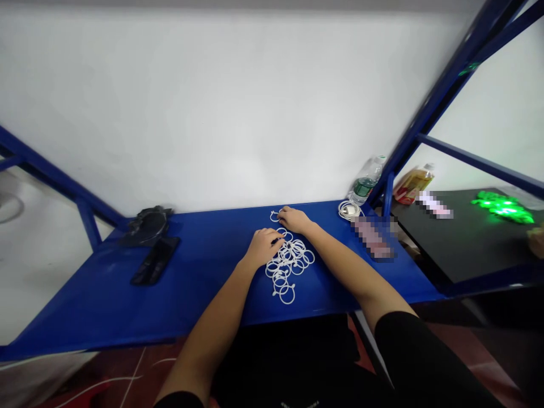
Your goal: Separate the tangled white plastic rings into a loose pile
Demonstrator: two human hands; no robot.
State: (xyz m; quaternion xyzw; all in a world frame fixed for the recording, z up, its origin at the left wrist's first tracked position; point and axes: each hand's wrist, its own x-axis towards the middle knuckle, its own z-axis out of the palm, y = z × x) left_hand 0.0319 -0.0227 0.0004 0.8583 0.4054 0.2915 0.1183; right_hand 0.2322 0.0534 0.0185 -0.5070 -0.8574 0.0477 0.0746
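The pile of white plastic loops (289,265) lies at the centre of the blue table (204,294). The left hand (263,246) rests curled on the pile's upper left edge; whether its fingers grip a loop cannot be told. The right hand (294,219), just above, appears to pinch a single loop (274,216). Pin the pile while drawing one loop clear, to prevent tangling. At right, the clear bottle (368,177) shows no discernible contents; the second bottle (414,181) holds yellowish liquid.

ring pile (289,263) on table (204,294) centre, phone (155,260) far left, bottle (366,181) and coiled cable (348,211) back right
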